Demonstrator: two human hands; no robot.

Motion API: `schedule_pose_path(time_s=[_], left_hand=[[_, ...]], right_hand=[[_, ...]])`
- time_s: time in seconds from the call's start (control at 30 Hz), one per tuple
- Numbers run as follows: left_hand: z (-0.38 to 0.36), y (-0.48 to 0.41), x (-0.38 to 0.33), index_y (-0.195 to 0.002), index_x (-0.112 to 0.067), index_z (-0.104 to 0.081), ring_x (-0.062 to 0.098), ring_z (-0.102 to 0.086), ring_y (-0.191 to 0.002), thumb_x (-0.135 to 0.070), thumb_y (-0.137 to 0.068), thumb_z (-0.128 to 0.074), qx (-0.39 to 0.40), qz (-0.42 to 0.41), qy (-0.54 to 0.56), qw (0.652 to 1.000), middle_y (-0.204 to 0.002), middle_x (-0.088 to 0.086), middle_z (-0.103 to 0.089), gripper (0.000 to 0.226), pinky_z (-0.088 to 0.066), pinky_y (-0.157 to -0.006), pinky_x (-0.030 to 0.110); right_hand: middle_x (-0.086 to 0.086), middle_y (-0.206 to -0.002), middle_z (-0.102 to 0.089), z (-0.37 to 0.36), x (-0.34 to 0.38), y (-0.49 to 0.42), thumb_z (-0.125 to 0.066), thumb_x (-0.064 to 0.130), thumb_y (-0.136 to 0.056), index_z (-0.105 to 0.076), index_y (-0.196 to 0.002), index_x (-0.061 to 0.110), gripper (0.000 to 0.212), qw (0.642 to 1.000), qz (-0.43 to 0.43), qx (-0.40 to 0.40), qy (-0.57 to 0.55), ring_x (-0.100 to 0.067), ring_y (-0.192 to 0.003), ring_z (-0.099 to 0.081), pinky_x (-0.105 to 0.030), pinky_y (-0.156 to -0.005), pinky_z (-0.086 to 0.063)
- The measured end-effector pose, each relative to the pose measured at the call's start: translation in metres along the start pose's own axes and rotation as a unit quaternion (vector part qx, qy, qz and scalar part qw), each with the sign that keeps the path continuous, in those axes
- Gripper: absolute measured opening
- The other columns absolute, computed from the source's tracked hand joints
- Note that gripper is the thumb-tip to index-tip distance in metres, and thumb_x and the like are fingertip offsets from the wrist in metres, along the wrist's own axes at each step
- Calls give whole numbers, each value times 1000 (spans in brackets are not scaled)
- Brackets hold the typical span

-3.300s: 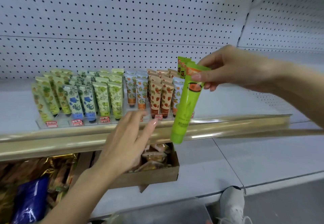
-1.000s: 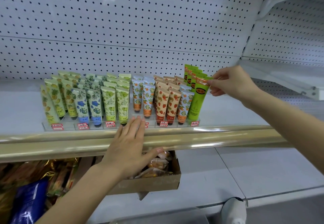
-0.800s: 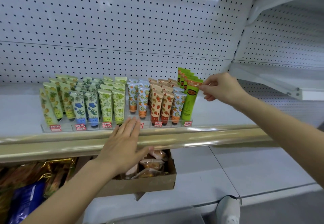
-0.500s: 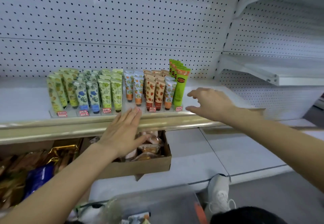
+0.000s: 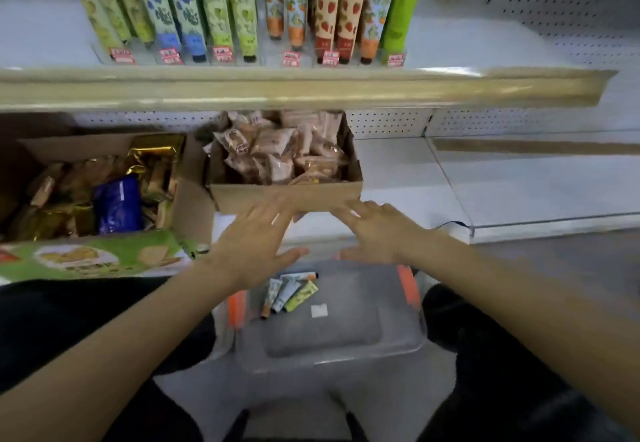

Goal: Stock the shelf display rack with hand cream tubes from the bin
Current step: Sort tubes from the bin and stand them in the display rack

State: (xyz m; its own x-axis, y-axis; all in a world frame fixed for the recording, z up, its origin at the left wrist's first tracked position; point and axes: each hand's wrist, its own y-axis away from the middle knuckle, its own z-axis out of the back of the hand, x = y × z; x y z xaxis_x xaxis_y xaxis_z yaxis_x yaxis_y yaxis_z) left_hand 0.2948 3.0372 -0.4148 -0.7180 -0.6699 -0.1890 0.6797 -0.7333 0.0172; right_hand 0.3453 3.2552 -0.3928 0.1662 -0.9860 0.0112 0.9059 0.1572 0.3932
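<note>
Tubes (image 5: 290, 295) are laid flat in the bin's (image 5: 349, 336) far-left corner, long axes slanted toward its far right, just under the left hand (image 5: 257, 247). It and the right hand (image 5: 374, 234) are spread empty above the far rim.

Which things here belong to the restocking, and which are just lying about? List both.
Job: loose hand cream tubes, clear bin, display rack, stocked tubes, left hand, right hand.
Lying about: cardboard box of wrapped snacks, carton of gold and blue packets.
</note>
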Motion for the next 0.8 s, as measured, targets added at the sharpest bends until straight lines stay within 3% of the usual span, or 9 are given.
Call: schedule_pose_path(time_s=[0.1,0.23,0.33,0.4,0.57,0.67,0.8], left_hand=[[-50,20,15,-155,-16,-4,22,-6,-150,-82,-75,-7,58,75,49,994,-163,7,-4,103,-4,-119,33],[-100,42,29,-155,-16,0,16,1,-150,-61,-94,-36,74,150,130,977,-163,2,4,84,-3,-119,29],[-131,46,38,-154,-10,-5,18,-5,-149,-47,-94,-50,34,214,175,961,-162,5,-6,84,-5,-118,26],[-150,43,45,-154,-8,-8,18,-9,-148,-39,-92,-58,1,286,247,926,-161,7,-12,85,-6,-116,22],[-198,35,66,-155,-14,-7,15,-14,-147,-34,-91,-61,-37,426,426,797,-161,2,-13,86,-16,-113,26],[-222,34,74,-154,-15,-17,14,-30,-142,-26,-93,-59,-66,468,497,728,-156,3,-29,75,-26,-111,27],[-239,33,79,-142,-16,-40,-4,-49,-117,-19,-93,-59,-84,450,500,735,-130,-16,-50,53,-37,-96,9]], right_hand=[[-7,-159,-9,-56,6,-16,-43,60,-91,-6,-152,24,81,990,-42,93,-97,-30,-142,-20,-44,-112,-26],[-6,-160,-7,-133,6,-38,-46,64,-87,-6,-153,19,89,933,-134,199,-269,-25,-145,-14,-39,-116,-20],[-9,-154,-26,-181,10,-50,-50,63,-86,-19,-150,18,85,874,-218,203,-383,-26,-138,-32,-31,-105,-32],[-10,-150,-33,-210,17,-58,-53,59,-87,-23,-149,15,81,831,-249,209,-452,-26,-134,-39,-29,-100,-34],[-7,-149,-35,-262,47,-90,-57,51,-87,-27,-147,9,79,748,-282,222,-559,-25,-130,-42,-36,-106,-37],[-5,-141,-43,-280,65,-112,-60,45,-88,-36,-142,7,70,704,-300,199,-613,-22,-118,-49,-33,-95,-41],[-7,-120,-54,-304,78,-138,-57,31,-93,-50,-129,4,45,609,-345,188,-689,-23,-108,-55,-33,-90,-43]])
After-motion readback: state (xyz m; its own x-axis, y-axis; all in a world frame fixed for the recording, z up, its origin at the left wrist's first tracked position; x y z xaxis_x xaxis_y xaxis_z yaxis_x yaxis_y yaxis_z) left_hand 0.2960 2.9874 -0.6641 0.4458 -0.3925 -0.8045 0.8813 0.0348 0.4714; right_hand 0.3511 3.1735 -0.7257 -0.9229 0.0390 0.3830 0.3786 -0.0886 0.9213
